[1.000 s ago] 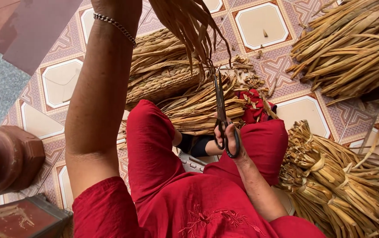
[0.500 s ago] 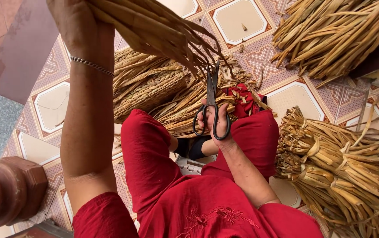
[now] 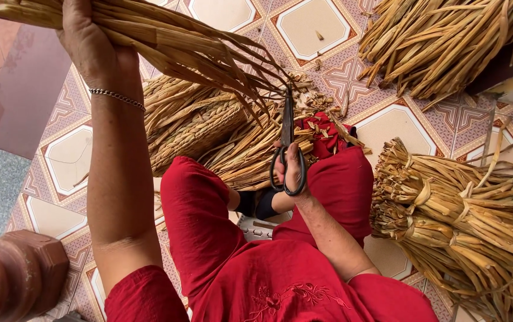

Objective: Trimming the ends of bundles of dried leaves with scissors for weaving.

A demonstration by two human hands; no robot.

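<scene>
My left hand (image 3: pixel 92 45) is raised at the upper left, gripping a bundle of dried yellow-brown plant stalks (image 3: pixel 173 42) whose loose ends fan down to the right. My right hand (image 3: pixel 292 170) sits lower, in the middle, over my red-clothed knees, with fingers through the loops of black scissors (image 3: pixel 286 140). The scissor blades point up and meet the hanging tips of the stalks. A thin chain bracelet (image 3: pixel 116 98) circles my left wrist. Cut scraps lie on the red cloth (image 3: pixel 322 128) by my knee.
Woven and loose dried stalks (image 3: pixel 197 125) are heaped on the patterned tile floor ahead. Tied bundles (image 3: pixel 447 209) lie at the right, another pile (image 3: pixel 447 42) at the upper right. A brown wooden post (image 3: pixel 12 274) stands at the lower left.
My left hand has swung the bundle leftward and laid it more level. The scissors have risen to the stalk tips.
</scene>
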